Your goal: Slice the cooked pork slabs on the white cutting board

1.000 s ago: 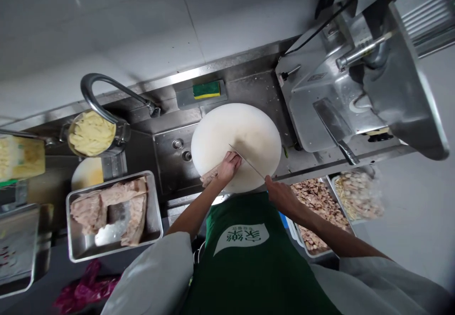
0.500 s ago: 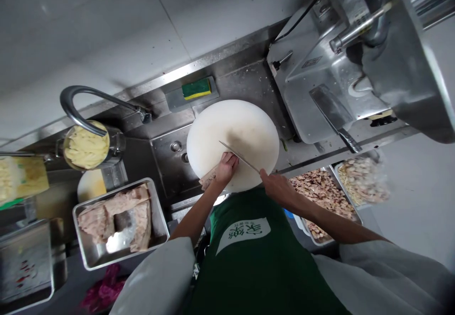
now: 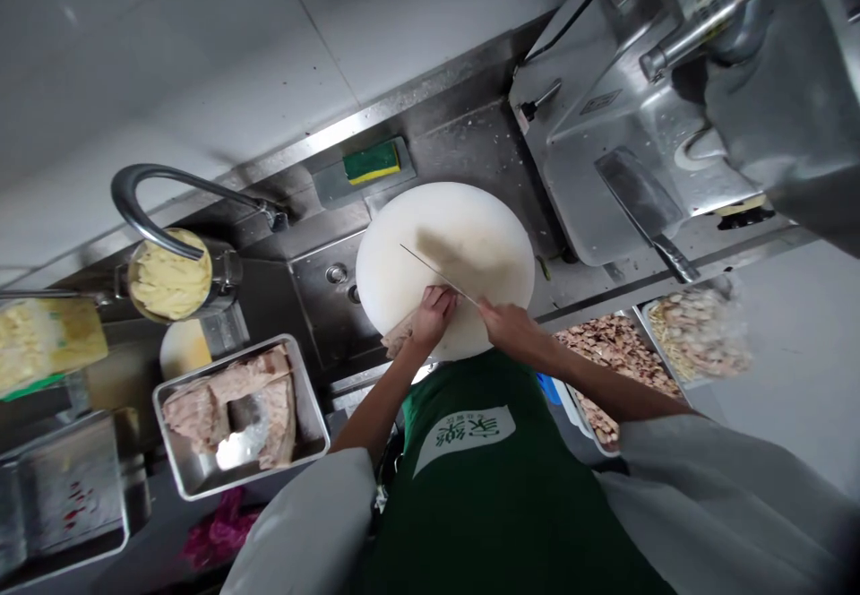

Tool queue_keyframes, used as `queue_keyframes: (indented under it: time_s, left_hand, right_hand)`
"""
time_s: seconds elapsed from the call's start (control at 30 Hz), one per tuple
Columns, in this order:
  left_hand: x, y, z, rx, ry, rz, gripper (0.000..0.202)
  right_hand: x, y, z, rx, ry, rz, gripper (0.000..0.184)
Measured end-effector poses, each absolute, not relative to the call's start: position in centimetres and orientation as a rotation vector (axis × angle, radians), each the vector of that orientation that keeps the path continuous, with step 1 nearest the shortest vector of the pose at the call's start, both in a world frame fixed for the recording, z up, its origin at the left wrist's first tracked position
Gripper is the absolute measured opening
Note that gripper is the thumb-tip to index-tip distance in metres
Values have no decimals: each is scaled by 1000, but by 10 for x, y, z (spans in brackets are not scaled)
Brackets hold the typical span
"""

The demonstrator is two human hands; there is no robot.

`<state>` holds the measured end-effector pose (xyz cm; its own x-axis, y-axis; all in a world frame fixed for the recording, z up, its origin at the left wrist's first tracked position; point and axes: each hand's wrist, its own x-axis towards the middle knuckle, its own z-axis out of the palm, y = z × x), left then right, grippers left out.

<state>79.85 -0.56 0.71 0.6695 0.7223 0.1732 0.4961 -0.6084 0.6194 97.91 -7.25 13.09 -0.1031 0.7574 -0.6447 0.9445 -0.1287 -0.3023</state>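
A round white cutting board (image 3: 463,228) lies on the steel counter in front of me. My left hand (image 3: 434,313) presses down with curled fingers on a pale slab of cooked meat (image 3: 396,340) at the board's near edge. My right hand (image 3: 507,326) is closed round the handle of a long knife (image 3: 434,272). The blade slants up and to the left over the board, right beside my left hand's fingers.
A steel tray of cooked meat slabs (image 3: 235,407) sits at the left, beside a pot of yellow strips (image 3: 167,277) under a curved tap (image 3: 175,187). A steel slicing machine (image 3: 645,129) stands at the right. Trays of chopped meat (image 3: 618,362) are at lower right. A green sponge (image 3: 371,163) lies behind the board.
My right hand and the knife have slid left along the board, closer to my left hand. The left hand stays on the meat. The view has tilted slightly.
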Motion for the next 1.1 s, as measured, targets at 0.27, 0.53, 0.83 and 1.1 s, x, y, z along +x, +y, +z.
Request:
queue_keyframes:
  time_s: [0.27,0.53,0.83,1.1]
  left_hand:
    - [797,-4,9,2335,931,535,22]
    - [795,-7,11,2357,908,639,20]
    - [796,-6,10,2323,911,593,19]
    - [792,-10,13,2397,996,621,18]
  right_hand:
    - [981,-103,136,1857,1750,-1147,44]
    - [963,-36,119,1936,1975,-1066,42]
    - [977,-103,136,1841,1769,-1116,46]
    - [962,-26,112,1950,1987,-1056,48]
